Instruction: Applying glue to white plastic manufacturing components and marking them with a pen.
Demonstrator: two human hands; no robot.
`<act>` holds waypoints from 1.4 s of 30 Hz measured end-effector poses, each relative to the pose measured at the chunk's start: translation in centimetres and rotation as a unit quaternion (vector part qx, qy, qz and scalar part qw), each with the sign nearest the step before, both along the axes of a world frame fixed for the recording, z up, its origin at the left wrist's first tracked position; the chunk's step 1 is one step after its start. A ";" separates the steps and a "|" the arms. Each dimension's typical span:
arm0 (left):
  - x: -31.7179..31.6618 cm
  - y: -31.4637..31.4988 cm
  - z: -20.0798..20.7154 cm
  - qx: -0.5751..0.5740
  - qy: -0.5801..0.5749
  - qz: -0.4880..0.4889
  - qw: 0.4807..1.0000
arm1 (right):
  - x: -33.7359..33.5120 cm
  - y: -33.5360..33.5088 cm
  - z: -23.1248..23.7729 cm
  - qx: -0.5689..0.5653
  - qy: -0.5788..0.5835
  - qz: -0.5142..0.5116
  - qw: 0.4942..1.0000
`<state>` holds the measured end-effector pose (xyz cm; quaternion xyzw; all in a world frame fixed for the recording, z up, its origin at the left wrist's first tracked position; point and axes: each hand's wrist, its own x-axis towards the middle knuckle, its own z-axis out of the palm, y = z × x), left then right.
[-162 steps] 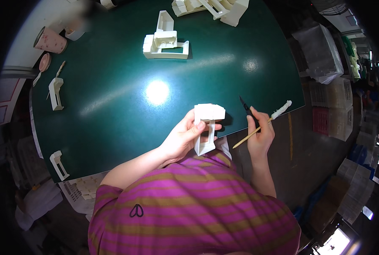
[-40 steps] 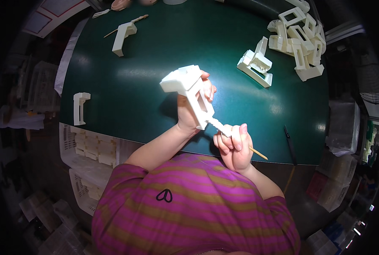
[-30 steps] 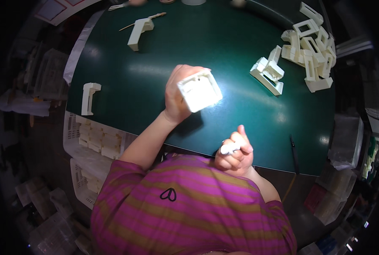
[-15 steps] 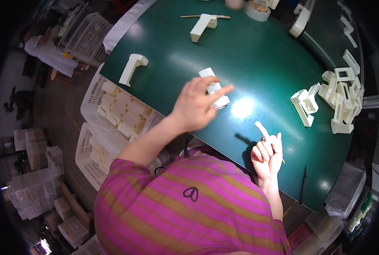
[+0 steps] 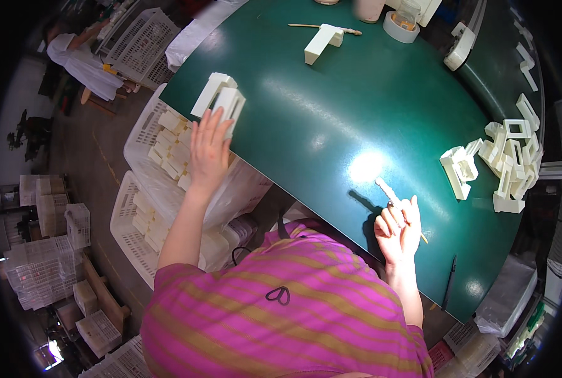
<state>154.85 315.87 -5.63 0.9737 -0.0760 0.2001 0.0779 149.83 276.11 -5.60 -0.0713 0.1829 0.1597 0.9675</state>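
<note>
My left hand (image 5: 210,151) reaches to the table's left edge, its long fingers against the near end of a white plastic part (image 5: 233,101) with a slot in it. That part stands right beside a similar white part (image 5: 213,89); the fingers hide its lower end. Close to the table's front edge, my right hand (image 5: 399,234) is closed around a thin wooden stick (image 5: 386,189) with a lumpy whitish end. The lumpy end points up and away, and the other tip shows below the fingers.
On the green table (image 5: 306,138), a pile of white plastic parts (image 5: 514,151) lies at the right. Farther off are one bent white part (image 5: 322,44), another stick (image 5: 303,25) and a tape roll (image 5: 400,28). A black pen-like tool (image 5: 449,283) lies near right. Crates (image 5: 133,208) of parts stand left.
My left hand has carried the white part from the table's middle to the left, beside the other part. My right hand keeps its hold on the stick. The view has shifted slightly.
</note>
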 end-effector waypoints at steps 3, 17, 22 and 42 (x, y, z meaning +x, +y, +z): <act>0.5 1.8 -0.6 0.038 0.008 0.037 0.999 | 0.0 0.2 -0.2 -0.002 -0.008 0.002 1.000; 4.8 -9.1 1.7 -0.167 0.055 -0.199 0.964 | 3.6 -13.0 1.1 -0.975 -0.148 -0.116 0.116; 4.3 -21.0 -0.3 -0.590 0.508 -0.299 0.552 | 3.6 -12.2 0.5 -0.918 -0.111 -0.057 0.375; 0.5 -33.9 -1.7 -0.693 0.694 -0.158 0.112 | -15.1 -18.1 -0.5 -0.953 0.075 -0.082 0.282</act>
